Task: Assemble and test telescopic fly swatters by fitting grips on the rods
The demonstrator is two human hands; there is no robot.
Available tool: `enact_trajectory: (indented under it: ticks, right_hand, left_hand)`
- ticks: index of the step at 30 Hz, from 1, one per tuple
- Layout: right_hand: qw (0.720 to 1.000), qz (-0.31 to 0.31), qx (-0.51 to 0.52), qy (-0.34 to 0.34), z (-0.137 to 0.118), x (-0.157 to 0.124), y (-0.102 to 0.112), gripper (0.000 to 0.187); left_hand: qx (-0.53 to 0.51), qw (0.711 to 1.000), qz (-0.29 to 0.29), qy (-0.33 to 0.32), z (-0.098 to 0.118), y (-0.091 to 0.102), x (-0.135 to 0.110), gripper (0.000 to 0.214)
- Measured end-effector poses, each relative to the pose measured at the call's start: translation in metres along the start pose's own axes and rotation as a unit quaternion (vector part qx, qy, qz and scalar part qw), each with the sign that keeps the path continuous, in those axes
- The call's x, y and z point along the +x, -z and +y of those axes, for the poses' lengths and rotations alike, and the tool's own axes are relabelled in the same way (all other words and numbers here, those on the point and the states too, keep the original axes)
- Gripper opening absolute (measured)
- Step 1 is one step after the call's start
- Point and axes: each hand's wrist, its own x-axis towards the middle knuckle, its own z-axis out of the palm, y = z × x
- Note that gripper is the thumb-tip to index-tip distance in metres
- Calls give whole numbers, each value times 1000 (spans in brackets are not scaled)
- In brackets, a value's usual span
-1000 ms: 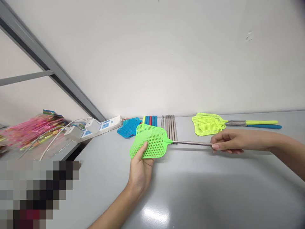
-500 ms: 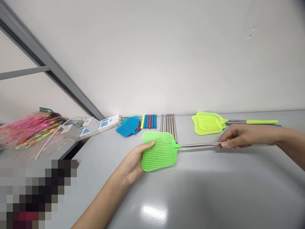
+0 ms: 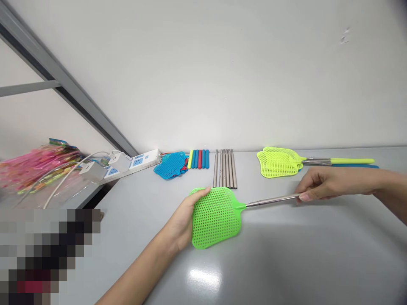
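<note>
A green fly swatter head [image 3: 218, 218] with a grid of holes is in my left hand [image 3: 182, 224], thumb on top and the other fingers hidden beneath. A metal rod [image 3: 273, 200] extends to the right from its neck. At the rod's far end, my right hand [image 3: 321, 186] pinches it between thumb and fingers. Behind my right hand lie yellow-green fly swatters [image 3: 280, 163] with metal rods and coloured grips. Several loose metal rods [image 3: 227, 169] lie side by side behind the green head.
Blue swatter heads [image 3: 171, 165], with red underneath, lie beside a row of coloured grips [image 3: 199, 159] near the wall. A white power strip [image 3: 143, 161] with plugs and cables stands at the left. Farther left are bagged pink items [image 3: 41, 163]. A grey table [image 3: 270, 262] spreads below.
Both hands hold the same swatter. Its green head has come nearer to me and slightly right, showing more of the loose rods behind. My right hand has shifted slightly right.
</note>
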Motion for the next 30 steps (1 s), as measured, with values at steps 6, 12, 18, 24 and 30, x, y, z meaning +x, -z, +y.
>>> enact_trajectory:
  ticks: [6,12,18,24,30]
  right_hand:
    - [996,-26,84,5,6,4,-3,34]
    - [990,-50,129,-5,7,8,-5,31]
    - [986,-58,155,-28,8,12,-8,32]
    - [981,-69,181,-34,8,13,-12,34]
    - [974,-93,205,-19,10,17,-16,34]
  left_hand:
    - [2,999,43,30,-15,-3,4,26]
    - [20,993,118,-18,-23,-9,1,32]
    - [9,986,168,-17,-26,-11,1,38]
    - [15,978,208,5,-25,-10,2,42]
    - [30,980,196,1,-23,-12,-2,35]
